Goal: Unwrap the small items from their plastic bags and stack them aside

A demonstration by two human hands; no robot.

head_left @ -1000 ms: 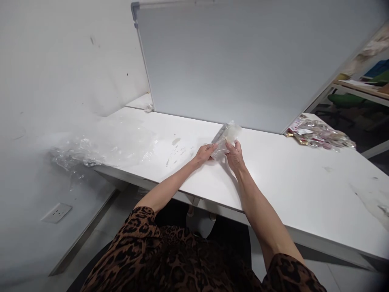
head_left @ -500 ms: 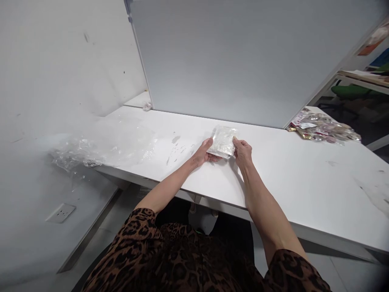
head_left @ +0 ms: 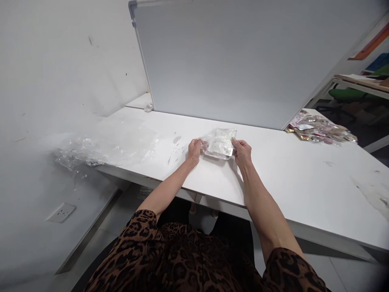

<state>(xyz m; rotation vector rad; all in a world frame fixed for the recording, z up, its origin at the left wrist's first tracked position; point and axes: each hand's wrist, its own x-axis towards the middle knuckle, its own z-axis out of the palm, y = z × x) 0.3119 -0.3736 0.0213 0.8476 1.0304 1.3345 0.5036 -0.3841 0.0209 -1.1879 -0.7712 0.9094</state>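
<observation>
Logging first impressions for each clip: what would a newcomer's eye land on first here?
Mid-table, the left hand and right hand grip opposite edges of a small clear plastic packet just above the white table. Crumpled clear plastic film sprawls over the table's left end. A heap of wrapped packets lies at the far right, beside the grey divider panel.

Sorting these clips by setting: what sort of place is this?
Likely a packing workroom: a white table with a divider panel, heaped packets, and loose plastic film.
</observation>
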